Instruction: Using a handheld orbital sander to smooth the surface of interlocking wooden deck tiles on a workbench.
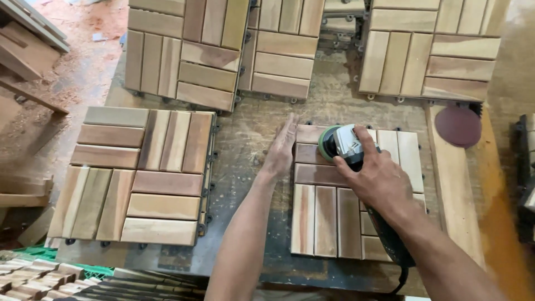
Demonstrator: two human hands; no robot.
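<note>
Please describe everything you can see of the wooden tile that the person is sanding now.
The wooden tile is square, made of reddish-brown and pale slats laid in blocks that alternate between lengthwise and crosswise. Small dark tabs of its backing show along the top edge. It lies flat on the dusty workbench. The left hand presses flat against its upper left edge. The right hand holds a sander with a green pad on its upper part, and the forearm hides the lower right corner.

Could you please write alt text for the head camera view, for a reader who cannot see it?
A person's right hand presses a sander onto a wooden tile on a dusty workbench, while the left hand rests flat against the tile's left edge. More slatted tiles lie around, and a round sanding disc sits to the right.
</note>
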